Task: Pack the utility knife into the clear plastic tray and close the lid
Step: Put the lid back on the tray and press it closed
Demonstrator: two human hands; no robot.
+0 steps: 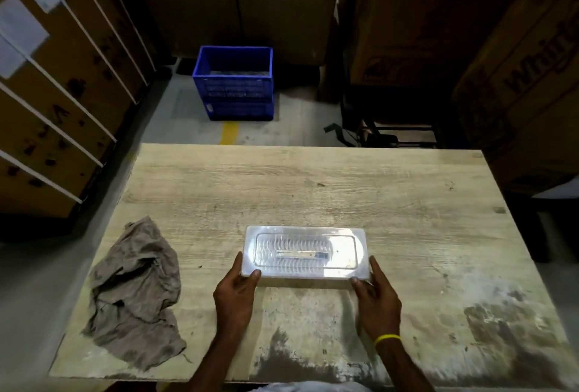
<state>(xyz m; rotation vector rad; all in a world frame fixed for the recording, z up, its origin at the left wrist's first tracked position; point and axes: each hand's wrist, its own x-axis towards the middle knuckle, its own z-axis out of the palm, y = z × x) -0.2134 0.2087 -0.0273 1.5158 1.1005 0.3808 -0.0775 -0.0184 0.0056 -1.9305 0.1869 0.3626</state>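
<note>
A warehouse or stockroom: tall strapped cartons crowd the table on three sides, a blue crate stands on the concrete floor beyond its far edge, beside a yellow floor line.

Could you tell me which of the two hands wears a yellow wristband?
The right hand, holding the clear plastic tray's right end; the left hand has a bare wrist.

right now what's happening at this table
A person holds a clear tray at its near corners, left hand on one end and right hand on the other. Its lid looks shut, and the knife shows through it. The tray rests on the table, with a rag lying apart to the left.
</note>
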